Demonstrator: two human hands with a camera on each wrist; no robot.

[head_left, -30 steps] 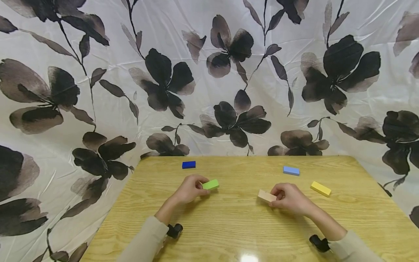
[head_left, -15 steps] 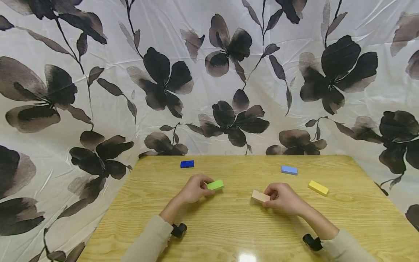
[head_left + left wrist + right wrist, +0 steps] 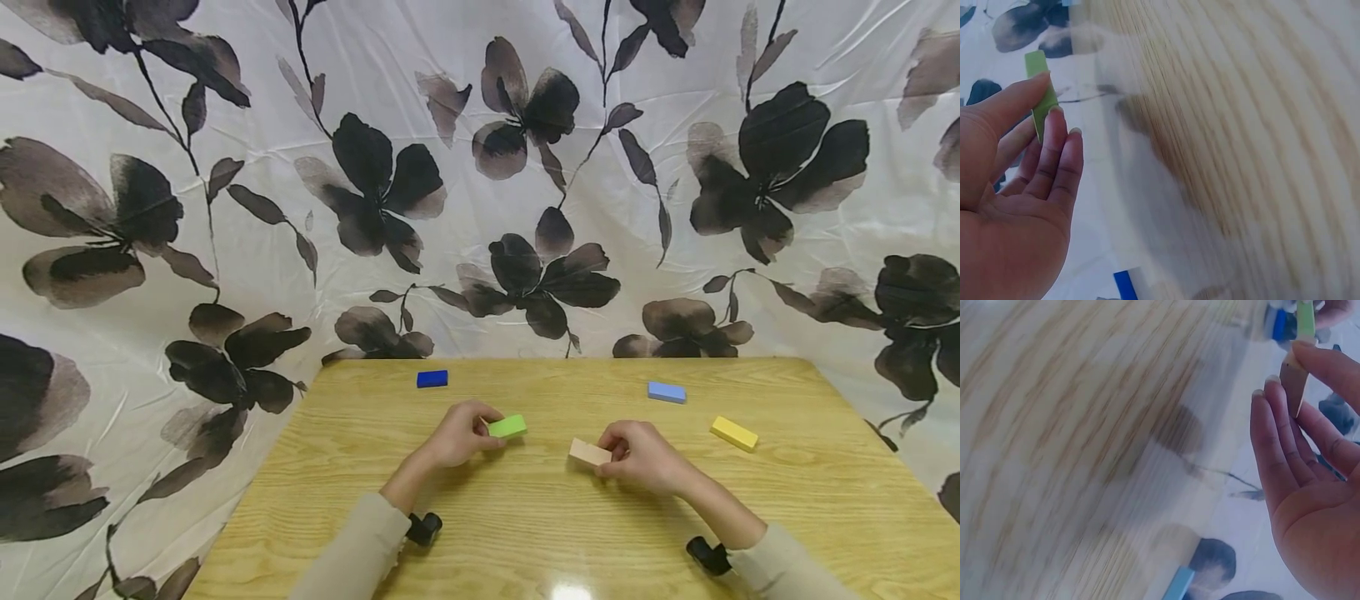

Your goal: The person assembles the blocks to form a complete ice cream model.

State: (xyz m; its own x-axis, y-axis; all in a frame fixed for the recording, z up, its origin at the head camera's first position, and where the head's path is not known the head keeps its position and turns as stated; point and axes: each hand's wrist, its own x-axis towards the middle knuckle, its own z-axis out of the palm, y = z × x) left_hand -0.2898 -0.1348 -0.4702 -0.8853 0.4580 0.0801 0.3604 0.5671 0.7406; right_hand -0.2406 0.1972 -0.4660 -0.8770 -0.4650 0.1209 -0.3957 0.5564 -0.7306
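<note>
Near the middle of the table, my left hand (image 3: 462,433) pinches a light green block (image 3: 508,427) between thumb and fingers, its free end pointing right. Facing it across a gap, my right hand (image 3: 643,457) grips a beige wooden block (image 3: 589,453) by its right end. In the left wrist view the green block (image 3: 1037,94) sits between the thumb and fingertips. The right wrist view has the beige block (image 3: 1294,381) held the same way, the green one (image 3: 1305,320) beyond it. Fingers cover part of each block.
A dark blue block (image 3: 432,379) lies at the table's back left. Toward the back right are a light blue block (image 3: 667,392) and a yellow block (image 3: 734,433). Behind the wooden table (image 3: 510,533) hangs a floral cloth (image 3: 450,208).
My left hand has moved right with the green block, and my right hand left with the beige block. The gap between the two blocks has narrowed. The other blocks stay put.
</note>
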